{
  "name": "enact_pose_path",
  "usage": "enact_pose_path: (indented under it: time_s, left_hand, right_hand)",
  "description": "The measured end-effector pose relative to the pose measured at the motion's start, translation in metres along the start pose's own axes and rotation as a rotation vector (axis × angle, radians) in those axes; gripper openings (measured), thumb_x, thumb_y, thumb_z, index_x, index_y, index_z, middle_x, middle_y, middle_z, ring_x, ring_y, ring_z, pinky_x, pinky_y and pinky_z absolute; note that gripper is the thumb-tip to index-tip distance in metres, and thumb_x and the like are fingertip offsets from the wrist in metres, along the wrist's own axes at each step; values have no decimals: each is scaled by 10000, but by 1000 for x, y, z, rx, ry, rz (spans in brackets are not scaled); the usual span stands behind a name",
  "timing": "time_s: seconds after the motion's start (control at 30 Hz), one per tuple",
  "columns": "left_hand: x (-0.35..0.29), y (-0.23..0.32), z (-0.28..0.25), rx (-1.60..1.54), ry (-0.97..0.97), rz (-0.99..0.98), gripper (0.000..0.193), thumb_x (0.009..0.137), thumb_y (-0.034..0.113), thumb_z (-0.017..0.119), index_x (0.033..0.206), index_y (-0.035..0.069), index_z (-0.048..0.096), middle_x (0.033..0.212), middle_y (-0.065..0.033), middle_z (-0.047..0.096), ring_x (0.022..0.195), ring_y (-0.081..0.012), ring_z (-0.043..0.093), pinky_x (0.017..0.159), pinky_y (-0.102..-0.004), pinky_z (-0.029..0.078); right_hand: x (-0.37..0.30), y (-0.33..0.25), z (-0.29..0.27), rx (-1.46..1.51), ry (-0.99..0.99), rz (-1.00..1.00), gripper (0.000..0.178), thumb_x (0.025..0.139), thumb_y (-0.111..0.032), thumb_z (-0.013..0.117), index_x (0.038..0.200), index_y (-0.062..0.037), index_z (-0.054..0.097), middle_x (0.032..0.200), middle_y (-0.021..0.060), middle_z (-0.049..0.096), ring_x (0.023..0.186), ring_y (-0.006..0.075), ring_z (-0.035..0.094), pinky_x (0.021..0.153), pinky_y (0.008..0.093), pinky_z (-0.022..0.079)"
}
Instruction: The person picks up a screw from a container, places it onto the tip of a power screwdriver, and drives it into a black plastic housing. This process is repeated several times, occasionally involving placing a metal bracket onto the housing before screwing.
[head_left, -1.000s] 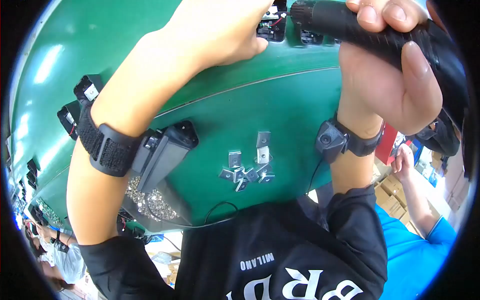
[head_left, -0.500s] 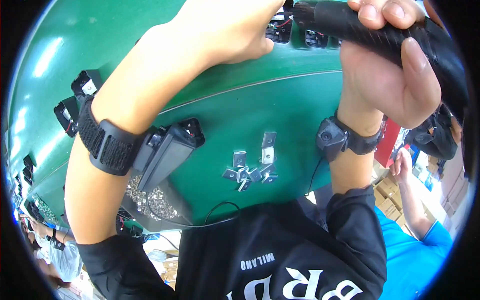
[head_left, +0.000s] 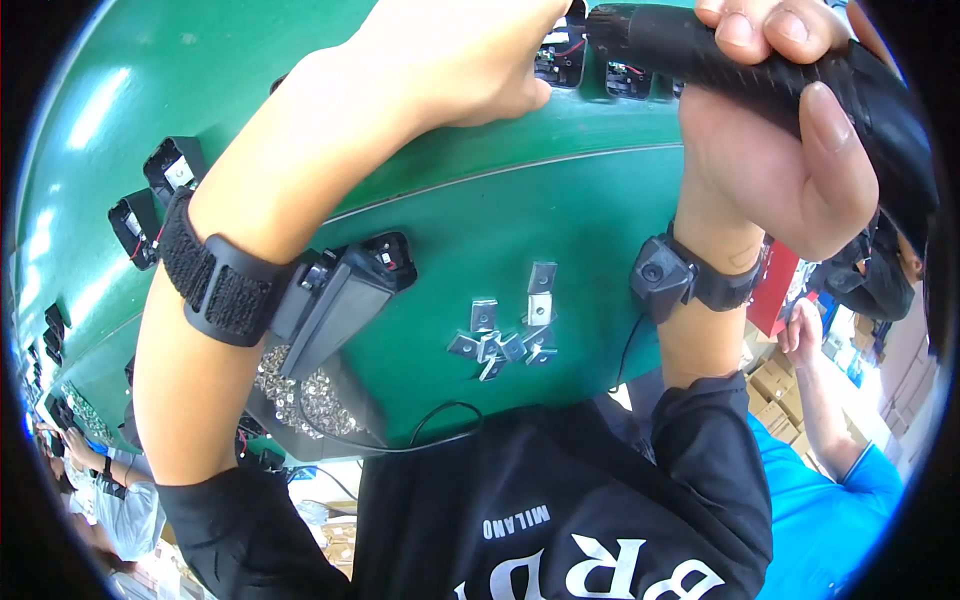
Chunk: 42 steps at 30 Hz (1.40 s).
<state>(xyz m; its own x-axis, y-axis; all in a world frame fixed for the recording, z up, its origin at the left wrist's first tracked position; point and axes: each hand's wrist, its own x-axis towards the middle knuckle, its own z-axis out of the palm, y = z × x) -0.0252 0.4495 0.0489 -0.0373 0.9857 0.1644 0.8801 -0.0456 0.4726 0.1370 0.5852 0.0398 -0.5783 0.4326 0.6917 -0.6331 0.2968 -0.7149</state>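
Head view: scuffed black cylindrical tool (head_left: 655,38) gripped in right fingers (head_left: 738,32); left fingers (head_left: 534,97) part-hidden, cannot tell grip.

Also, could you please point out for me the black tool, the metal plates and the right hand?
Black tool (head_left: 755,78), head view: the middle of its dark body.
Metal plates (head_left: 512,347), head view: one plate near the group's middle.
Right hand (head_left: 775,168), head view: the palm.

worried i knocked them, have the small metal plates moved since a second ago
No, no clear movement either way: the metal plates keep their layout and spacing from the green tabletop's seam; only the view shifted slightly.
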Motion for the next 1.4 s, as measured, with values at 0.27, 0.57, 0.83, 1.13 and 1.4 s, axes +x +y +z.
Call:
enact_pose_path:
  time_s: [0.27,0.57,0.83,1.13,1.4]
  left_hand:
    - [1,4,-5,26,-91,-50,327,683,173,790,927,0,656,885,-224,677,912,-414,655,843,-476,534]
    - [5,-17,-3,-152,-89,-92,271,613,206,801,776,21,688,783,-209,694,770,-394,689,747,-430,562]
    - [-4,-22,-9,-204,-96,-82,284,599,203,816,767,13,690,751,-209,683,738,-393,682,720,-426,558]
    - [-40,-21,-3,48,-3,-57,526,652,294,862,1056,14,677,997,-198,680,995,-378,651,908,-454,523]
    - [-165,36,-20,124,262,-194,187,777,0,751,950,54,702,890,-118,706,783,-303,684,707,-385,549]
  right_hand:
    - [1,2,0,37,-37,32,557,770,-291,615,1249,-15,548,1003,100,594,898,247,599,917,435,411]
    - [9,8,2,149,-132,128,536,753,-297,593,1205,-8,576,1007,111,603,912,259,601,932,451,397]
    - [13,17,4,203,-179,183,523,739,-303,573,1165,-2,600,1009,121,611,925,270,603,944,464,385]
    - [6,-55,25,257,-184,151,514,741,-289,605,1191,-40,602,992,94,604,889,240,595,915,435,383]
    - [-75,-100,20,-3,82,214,623,828,-175,704,1404,-57,497,946,59,566,761,188,575,765,371,451]
